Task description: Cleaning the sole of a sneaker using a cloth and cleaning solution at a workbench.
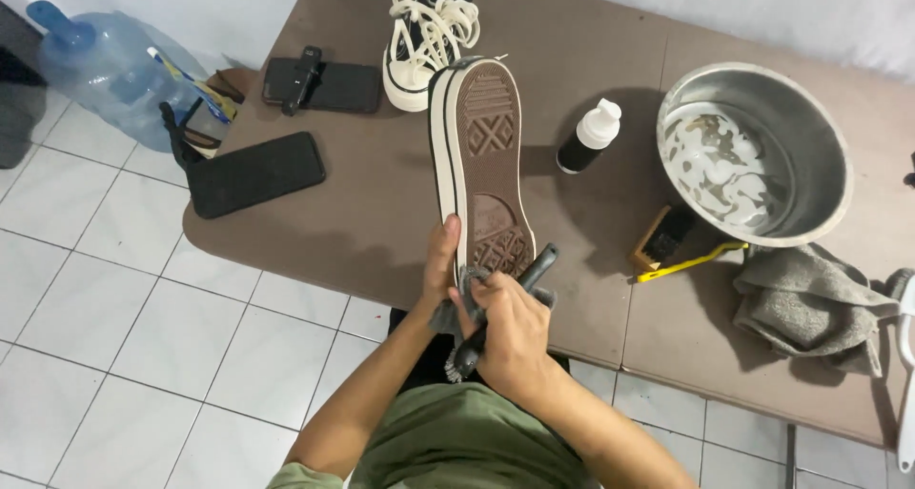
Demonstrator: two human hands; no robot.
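My left hand (440,260) grips the heel end of a sneaker (481,155) held sole-up over the brown table (372,213); the sole is brown with a cream rim. My right hand (510,332) is closed around a black brush (500,308) and a grey rag (467,284), pressed against the heel of the sole. A second black sneaker with cream laces (429,36) stands on the table beyond the first one's toe.
A metal bowl of foamy water (753,151) sits at right, with a small black bottle with a white cap (588,138), a wooden brush (662,241), a yellow-handled tool (691,262) and a grey towel (810,303). Two phones (255,173) (324,84) lie at left. A water jug (105,65) stands on the tiled floor.
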